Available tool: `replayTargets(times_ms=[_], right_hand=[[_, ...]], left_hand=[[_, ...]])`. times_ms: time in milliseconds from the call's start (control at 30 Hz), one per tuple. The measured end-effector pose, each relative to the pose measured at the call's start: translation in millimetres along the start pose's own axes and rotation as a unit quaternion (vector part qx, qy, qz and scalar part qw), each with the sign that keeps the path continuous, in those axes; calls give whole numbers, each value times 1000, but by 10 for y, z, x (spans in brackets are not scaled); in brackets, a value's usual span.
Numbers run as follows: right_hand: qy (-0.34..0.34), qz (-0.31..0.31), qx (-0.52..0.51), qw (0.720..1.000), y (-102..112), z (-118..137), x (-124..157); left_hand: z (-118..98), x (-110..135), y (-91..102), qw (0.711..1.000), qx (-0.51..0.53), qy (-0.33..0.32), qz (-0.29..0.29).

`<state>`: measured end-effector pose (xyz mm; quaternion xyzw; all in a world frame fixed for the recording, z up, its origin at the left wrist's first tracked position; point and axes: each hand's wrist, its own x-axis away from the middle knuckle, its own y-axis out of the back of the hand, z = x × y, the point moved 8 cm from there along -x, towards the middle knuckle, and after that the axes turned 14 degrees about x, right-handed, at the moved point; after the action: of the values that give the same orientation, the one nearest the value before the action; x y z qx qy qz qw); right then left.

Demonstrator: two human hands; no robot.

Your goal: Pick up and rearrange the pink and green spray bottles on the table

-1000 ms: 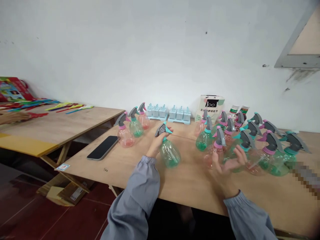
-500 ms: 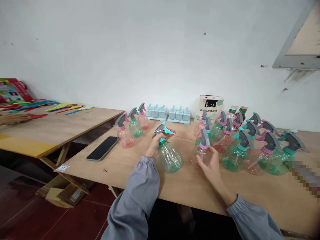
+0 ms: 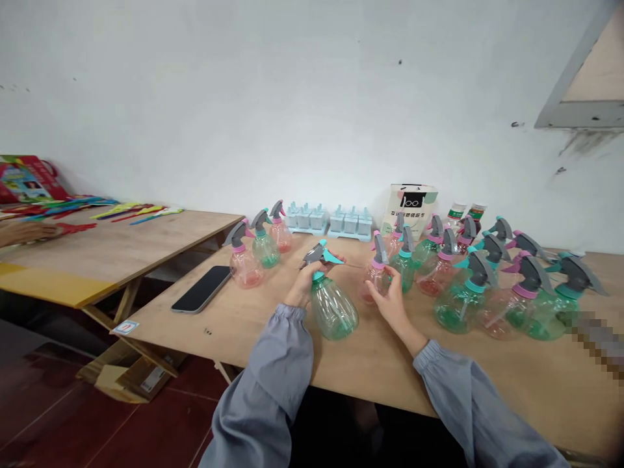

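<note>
My left hand is closed round the neck of a green spray bottle with a grey and teal trigger head, standing tilted on the wooden table. My right hand grips a pink spray bottle with a pink collar and grey trigger, just right of the green one. Both sleeves are grey-blue.
Several more pink and green spray bottles crowd the table's right half, and three stand at the left. A black phone lies near the left edge. Light-blue moulds and a white box line the wall. Another person's hand rests on the side table.
My right hand took a pink bottle from the group at the right and carried it left toward the green bottle. The green bottle in my left hand stayed nearly in place.
</note>
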<state>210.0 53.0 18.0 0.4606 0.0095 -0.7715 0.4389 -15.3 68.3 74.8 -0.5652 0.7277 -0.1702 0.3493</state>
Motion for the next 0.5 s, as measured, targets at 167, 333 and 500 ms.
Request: replayTargets(times_ms=[167,333,500], right_hand=[[5,-10,0,1000,8,-14,10],[2,-8,2,1000,-11,-47,13],[5,-3,6,1000,-9,-63,20]], left_hand=[[-9,20,-4,999,-31,-2,-7],[9,-3,27,1000,-4,-23,-16],[5,-42,142,998,-1,-31,-62]])
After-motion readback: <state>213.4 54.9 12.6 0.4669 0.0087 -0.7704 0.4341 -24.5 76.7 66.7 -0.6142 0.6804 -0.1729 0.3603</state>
